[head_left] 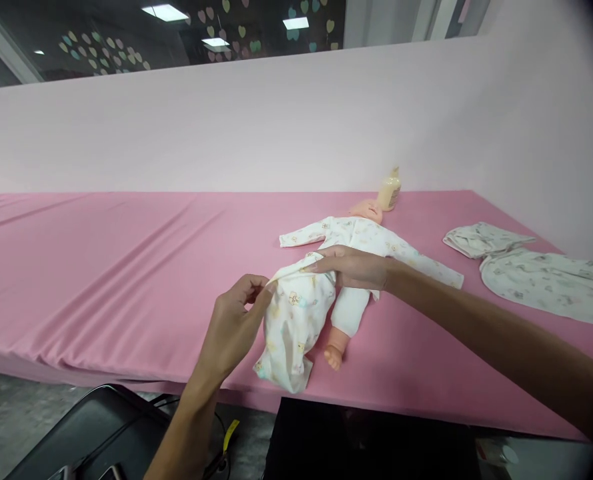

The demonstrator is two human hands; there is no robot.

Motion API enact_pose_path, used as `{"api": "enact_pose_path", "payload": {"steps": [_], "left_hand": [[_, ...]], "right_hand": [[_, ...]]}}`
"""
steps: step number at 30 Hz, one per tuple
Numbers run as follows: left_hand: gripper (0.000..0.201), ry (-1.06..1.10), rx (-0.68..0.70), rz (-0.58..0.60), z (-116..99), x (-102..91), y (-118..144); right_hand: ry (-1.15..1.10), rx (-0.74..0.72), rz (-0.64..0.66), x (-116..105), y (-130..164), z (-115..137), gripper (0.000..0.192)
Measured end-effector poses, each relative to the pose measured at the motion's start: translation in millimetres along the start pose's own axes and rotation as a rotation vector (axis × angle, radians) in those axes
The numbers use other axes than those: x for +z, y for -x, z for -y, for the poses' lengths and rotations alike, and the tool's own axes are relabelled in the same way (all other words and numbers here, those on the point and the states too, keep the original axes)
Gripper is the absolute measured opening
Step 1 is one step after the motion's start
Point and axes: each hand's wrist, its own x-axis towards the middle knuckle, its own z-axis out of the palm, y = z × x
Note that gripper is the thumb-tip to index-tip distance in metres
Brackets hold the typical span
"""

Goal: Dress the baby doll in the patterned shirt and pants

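A pair of patterned baby pants (296,320) hangs between my two hands, above the near part of the pink table. My left hand (239,320) pinches the waistband at its left end. With thumb and fingers, my right hand (353,268) grips the band's other end. Behind the pants a baby doll (367,211) lies on its back, head toward the wall. It wears a white printed top (351,231) with both sleeves spread out. One bare foot (333,357) shows below a white trouser leg; the pants hide the other leg.
Against the wall stands a cream pump bottle (389,191), close to the doll's head. Folded printed cloths (546,277) lie at the right. A pink sheet (126,287) covers the table. A black chair (96,433) stands at the near left.
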Motion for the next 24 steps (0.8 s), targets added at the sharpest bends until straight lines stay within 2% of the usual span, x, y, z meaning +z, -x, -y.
{"api": "enact_pose_path", "payload": {"steps": [3, 7, 9, 12, 15, 17, 20, 24], "left_hand": [[0.030, 0.179, -0.085, -0.006, -9.2, 1.6, -3.8], [0.034, 0.336, -0.183, 0.061, -23.5, 2.1, -16.5], [0.033, 0.409, -0.202, 0.146, -30.2, 0.2, -24.0], [0.031, 0.498, -0.263, 0.337, -34.6, -4.2, -31.9], [0.029, 0.551, -0.360, 0.472, -29.7, -8.2, -32.3], [0.028, 0.527, -0.386, 0.509, -23.4, -10.2, -28.4], [0.033, 0.372, -0.348, 0.523, -16.6, -11.2, -21.0], [0.041, 0.195, -0.277, 0.546, -16.9, -6.7, -17.8]], "right_hand": [[-0.171, 0.013, -0.002, 6.1, 0.7, -2.3, 0.022], [-0.351, 0.072, 0.020, 10.7, 0.8, -13.5, 0.039], [-0.399, 0.079, 0.026, 10.0, 1.5, -20.8, 0.036], [-0.415, 0.049, 0.019, 5.3, 4.9, -30.9, 0.022], [-0.380, -0.016, -0.012, -1.3, 10.9, -39.0, 0.026], [-0.346, -0.033, -0.046, -4.0, 15.2, -42.9, 0.027], [-0.274, 0.018, -0.091, -2.9, 19.7, -44.8, 0.016], [-0.160, 0.053, -0.018, 2.7, 20.6, -42.5, 0.025]]}}
